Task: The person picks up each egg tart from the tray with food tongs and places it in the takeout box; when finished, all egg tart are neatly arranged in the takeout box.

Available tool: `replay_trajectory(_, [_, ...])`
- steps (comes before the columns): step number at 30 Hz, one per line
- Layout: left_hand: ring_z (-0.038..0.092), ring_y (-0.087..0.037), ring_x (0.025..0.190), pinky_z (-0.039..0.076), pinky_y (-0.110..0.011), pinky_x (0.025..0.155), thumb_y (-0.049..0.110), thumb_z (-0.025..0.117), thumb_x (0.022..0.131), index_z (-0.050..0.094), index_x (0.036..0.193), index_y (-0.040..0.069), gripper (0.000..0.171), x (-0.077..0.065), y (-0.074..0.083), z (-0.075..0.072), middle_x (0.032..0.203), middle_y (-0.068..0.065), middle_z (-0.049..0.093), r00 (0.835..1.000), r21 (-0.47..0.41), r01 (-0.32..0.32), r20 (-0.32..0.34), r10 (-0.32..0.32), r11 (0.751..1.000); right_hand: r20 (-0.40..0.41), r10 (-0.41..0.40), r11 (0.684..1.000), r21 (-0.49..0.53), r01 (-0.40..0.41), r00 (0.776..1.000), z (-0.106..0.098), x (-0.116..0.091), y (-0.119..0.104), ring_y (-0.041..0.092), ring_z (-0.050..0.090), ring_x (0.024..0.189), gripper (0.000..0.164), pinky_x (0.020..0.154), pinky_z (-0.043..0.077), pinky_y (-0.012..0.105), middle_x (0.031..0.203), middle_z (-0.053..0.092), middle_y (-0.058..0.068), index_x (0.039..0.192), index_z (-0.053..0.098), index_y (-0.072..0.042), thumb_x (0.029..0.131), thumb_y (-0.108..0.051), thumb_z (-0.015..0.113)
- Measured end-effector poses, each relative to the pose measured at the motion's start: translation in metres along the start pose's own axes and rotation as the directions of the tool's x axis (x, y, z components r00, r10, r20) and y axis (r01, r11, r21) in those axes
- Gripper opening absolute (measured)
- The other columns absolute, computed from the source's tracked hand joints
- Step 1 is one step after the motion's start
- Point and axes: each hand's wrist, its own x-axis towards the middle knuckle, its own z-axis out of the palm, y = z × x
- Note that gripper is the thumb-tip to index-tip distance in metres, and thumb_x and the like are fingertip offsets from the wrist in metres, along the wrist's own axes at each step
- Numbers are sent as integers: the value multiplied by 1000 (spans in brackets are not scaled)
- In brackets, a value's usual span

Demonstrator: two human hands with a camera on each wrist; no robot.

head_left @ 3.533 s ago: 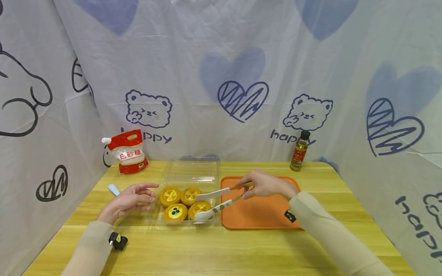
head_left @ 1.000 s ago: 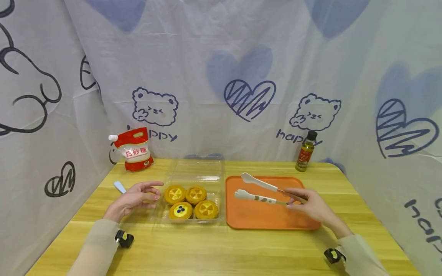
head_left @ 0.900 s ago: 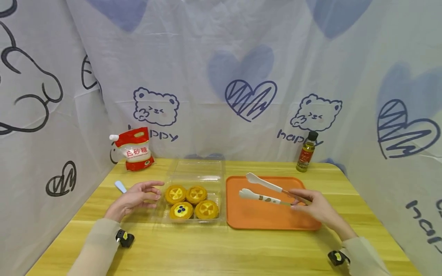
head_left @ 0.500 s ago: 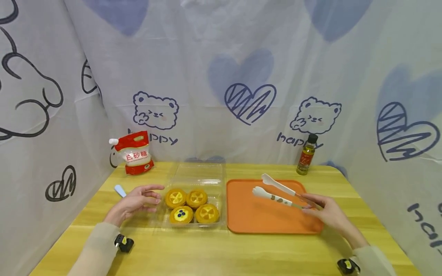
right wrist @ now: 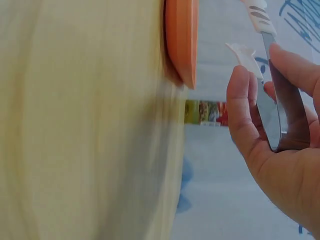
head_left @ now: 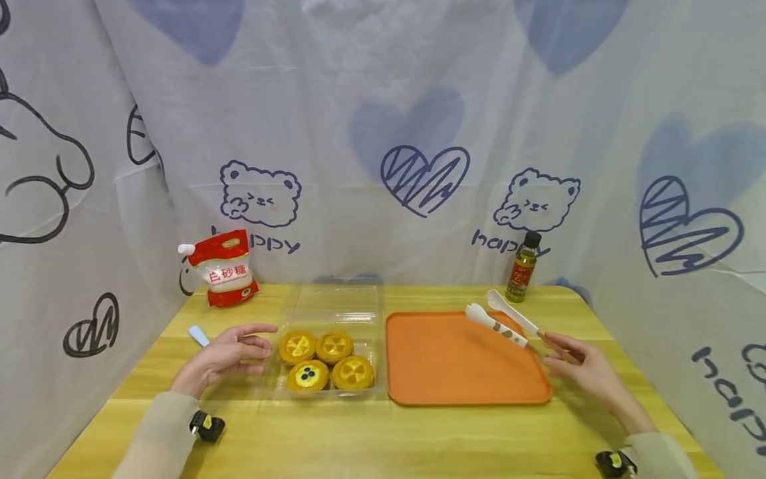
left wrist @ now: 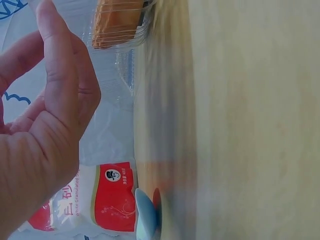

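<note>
My right hand grips a pair of tongs by the metal bend. The white tips of the tongs are spread apart with nothing between them, above the right part of the orange tray. In the right wrist view, thumb and fingers hold the tongs' metal handle. My left hand is at the left side of a clear plastic box, fingers loosely bent and holding nothing; whether they touch the box I cannot tell. Several egg tarts sit in the box, one topped with blueberries.
A red and white sugar bag stands at the back left. Close to my left hand lies a light blue utensil, partly hidden. An oil bottle stands behind the tray at the right. A printed cloth hangs behind the table.
My right hand has carried the tongs from over the tarts to the tray's right side. The tarts lie in the box as before. My left hand has stayed by the box.
</note>
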Motion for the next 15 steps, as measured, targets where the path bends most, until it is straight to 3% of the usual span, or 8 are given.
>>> replay_trajectory(1, [64, -16, 87, 61, -35, 79, 5, 68, 90, 36, 147, 1, 66, 0, 0, 0, 106, -7, 62, 1000, 1, -1, 1, 1, 1000, -3, 5, 1000, 2, -5, 1000, -2, 0, 1, -8, 54, 113, 66, 87, 49, 10, 146, 43, 26, 147, 40, 2, 94, -27, 67])
replay_trajectory(5, [64, -15, 87, 61, -35, 78, 5, 67, 91, 35, 147, 0, 65, 1, 0, 0, 106, -7, 62, 1000, 1, -7, 5, 7, 1000, -25, 34, 999, -25, -34, 999, -7, -1, 6, -19, 49, 102, 64, 82, 51, 11, 146, 43, 27, 146, 41, 2, 94, -27, 66])
replay_trajectory(12, [65, -14, 86, 61, -34, 78, 5, 67, 90, 35, 147, 0, 65, 0, 0, 0, 107, -8, 62, 1000, -9, -5, 2, 5, 1000, -70, 71, 997, -28, -73, 995, -10, 0, 17, -7, 54, 93, 64, 74, 56, 24, 144, 47, 24, 145, 41, 4, 94, -25, 67])
replay_trajectory(15, [65, -14, 86, 61, -33, 77, 5, 67, 90, 35, 147, 0, 66, -1, 0, 1, 106, -7, 63, 1000, -12, -7, 2, 7, 1000, -54, 84, 996, -2, -85, 995, -11, -3, 21, 11, 58, 108, 66, 78, 58, 25, 148, 37, 32, 147, 35, 7, 96, -22, 64])
